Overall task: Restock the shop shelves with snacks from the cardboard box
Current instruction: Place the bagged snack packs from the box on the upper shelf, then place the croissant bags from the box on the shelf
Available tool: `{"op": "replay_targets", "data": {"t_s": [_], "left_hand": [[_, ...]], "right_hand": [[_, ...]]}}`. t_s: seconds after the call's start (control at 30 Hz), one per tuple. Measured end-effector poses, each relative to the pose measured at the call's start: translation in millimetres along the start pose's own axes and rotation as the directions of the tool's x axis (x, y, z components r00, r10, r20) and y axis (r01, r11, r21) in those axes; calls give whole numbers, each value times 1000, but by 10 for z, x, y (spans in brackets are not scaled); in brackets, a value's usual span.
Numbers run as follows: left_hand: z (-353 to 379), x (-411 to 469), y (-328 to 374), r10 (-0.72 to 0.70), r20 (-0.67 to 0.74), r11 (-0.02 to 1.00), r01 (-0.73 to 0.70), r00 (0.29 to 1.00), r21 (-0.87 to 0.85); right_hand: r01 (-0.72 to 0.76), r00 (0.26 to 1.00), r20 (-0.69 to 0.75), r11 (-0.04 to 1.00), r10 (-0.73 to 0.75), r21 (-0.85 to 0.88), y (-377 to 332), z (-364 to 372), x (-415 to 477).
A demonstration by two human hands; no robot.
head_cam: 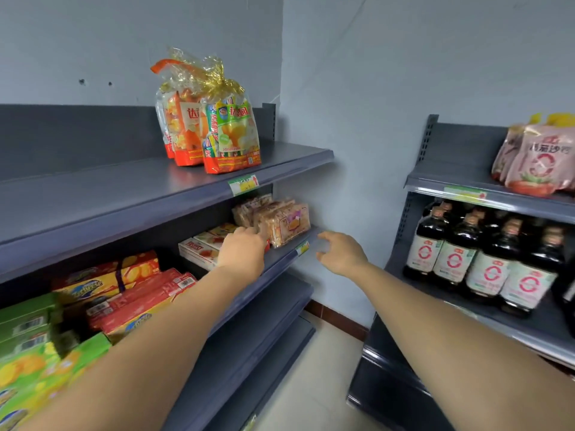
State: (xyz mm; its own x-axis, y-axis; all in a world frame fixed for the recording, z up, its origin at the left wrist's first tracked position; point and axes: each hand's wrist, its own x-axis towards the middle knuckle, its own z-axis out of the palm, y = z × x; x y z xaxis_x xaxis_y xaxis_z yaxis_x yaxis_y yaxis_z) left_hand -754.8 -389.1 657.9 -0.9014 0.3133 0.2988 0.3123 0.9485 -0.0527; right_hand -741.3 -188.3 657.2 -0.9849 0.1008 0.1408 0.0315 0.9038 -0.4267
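Nearby, green and yellow cardboard snack boxes (34,346) crowd the left end of the grey metal middle shelf (280,259), with flat red boxes (140,293) beyond them. The left hand (241,251) reaches the clear-wrapped pastry packs (286,223) at the shelf's right end; whether it grips one, I cannot tell. The right hand (340,255) hovers just off that end, fingers loosely spread, holding nothing. Farther up, ribbon-tied cellophane snack bags (217,132) stand near the right end of the top shelf (93,194).

Soft, even light; edges bowed — near boxes (34,346) blurred.
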Motion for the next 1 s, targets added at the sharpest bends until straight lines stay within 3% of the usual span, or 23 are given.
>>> {"op": "replay_targets", "data": {"t_s": [0.4,0.77,1.0], "left_hand": [[268,-1201,498,56,181,997,-47,982,-54],[426,-2180,609,216,255,975,-197,943,-99],[521,-2928,754,263,346,965,-238,901,-113]], "right_hand": [[-117,982,130,982,137,-151,660,146,-1428],[-294,941,121,942,315,-161,732,408,-2783],[-404,883,190,900,430,-163,825,620,-3687]]}}
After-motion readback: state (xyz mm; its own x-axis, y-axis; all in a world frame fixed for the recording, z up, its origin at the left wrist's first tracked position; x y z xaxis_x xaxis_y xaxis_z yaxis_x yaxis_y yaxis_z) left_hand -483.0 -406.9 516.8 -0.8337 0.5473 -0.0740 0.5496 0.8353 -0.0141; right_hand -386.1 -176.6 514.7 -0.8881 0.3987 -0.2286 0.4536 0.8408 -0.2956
